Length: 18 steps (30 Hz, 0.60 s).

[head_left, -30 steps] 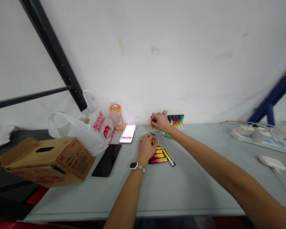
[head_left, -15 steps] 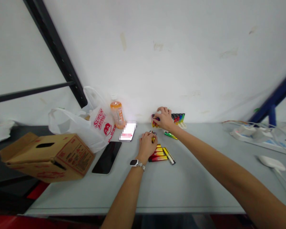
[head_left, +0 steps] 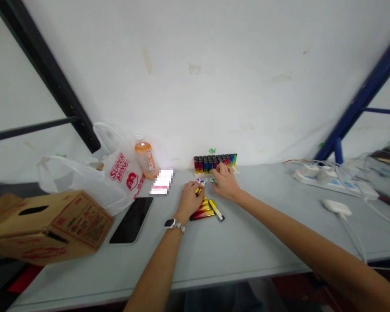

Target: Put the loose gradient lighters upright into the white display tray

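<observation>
Close to the wall, a row of shiny multicoloured batteries [head_left: 211,163] with dark tops stands upright in a pale holder [head_left: 236,170]. My right hand [head_left: 226,182] is in front of the row, its fingers curled at a small green battery [head_left: 214,181], mostly hidden by them. My left hand [head_left: 191,199] is closed on a yellow battery [head_left: 199,189] whose tip shows past the fingers. Beside and partly under that hand lie several red-and-yellow batteries [head_left: 204,214] side by side. One yellow and silver battery [head_left: 217,210] lies at an angle to their right.
On the left of the grey table [head_left: 247,247] are a black phone [head_left: 132,220], a cardboard box [head_left: 68,225], a white plastic bag [head_left: 123,173], an orange drink bottle [head_left: 145,156] and a bright blurred screen [head_left: 162,181]. A power strip [head_left: 334,182] and white charger [head_left: 337,207] sit right, with cables.
My right hand has left the left end of the upright row and come down to the green battery. My left hand stays by the lying batteries. The view has swung right.
</observation>
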### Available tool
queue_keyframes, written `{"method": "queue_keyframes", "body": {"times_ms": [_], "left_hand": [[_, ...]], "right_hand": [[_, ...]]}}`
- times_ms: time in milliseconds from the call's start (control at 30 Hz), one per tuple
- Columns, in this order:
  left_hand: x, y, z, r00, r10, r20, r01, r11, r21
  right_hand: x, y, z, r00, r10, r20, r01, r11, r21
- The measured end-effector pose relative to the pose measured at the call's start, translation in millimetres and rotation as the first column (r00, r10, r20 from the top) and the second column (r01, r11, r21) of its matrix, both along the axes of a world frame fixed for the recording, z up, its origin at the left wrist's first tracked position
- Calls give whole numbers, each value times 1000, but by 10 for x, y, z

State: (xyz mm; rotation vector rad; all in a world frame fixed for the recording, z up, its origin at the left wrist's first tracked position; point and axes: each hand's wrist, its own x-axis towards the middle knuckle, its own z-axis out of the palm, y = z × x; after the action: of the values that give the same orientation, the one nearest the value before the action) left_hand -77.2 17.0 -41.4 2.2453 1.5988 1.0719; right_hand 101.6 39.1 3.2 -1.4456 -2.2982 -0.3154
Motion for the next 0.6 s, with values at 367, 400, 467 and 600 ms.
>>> {"method": "queue_keyframes", "body": {"times_ms": [367,400,467,600], "left_hand": [[39,-25,45,1000,-20,-14,19,999,-29],[37,-24,43,1000,-19,-12,19,999,-30],[33,-22,37,1000,-19,-9,19,999,-30],[30,-22,32,1000,-18,-1,18,1000,-20]], "right_hand": [[157,35,-59,999,25,-34,-32,977,-211],[119,32,-79,985,37,-167,-76,970,-232],[22,4,-121,848,45,-528,-221,936,-275],[-200,-95,-183,270,-120,-955,-520,817,-249]]}}
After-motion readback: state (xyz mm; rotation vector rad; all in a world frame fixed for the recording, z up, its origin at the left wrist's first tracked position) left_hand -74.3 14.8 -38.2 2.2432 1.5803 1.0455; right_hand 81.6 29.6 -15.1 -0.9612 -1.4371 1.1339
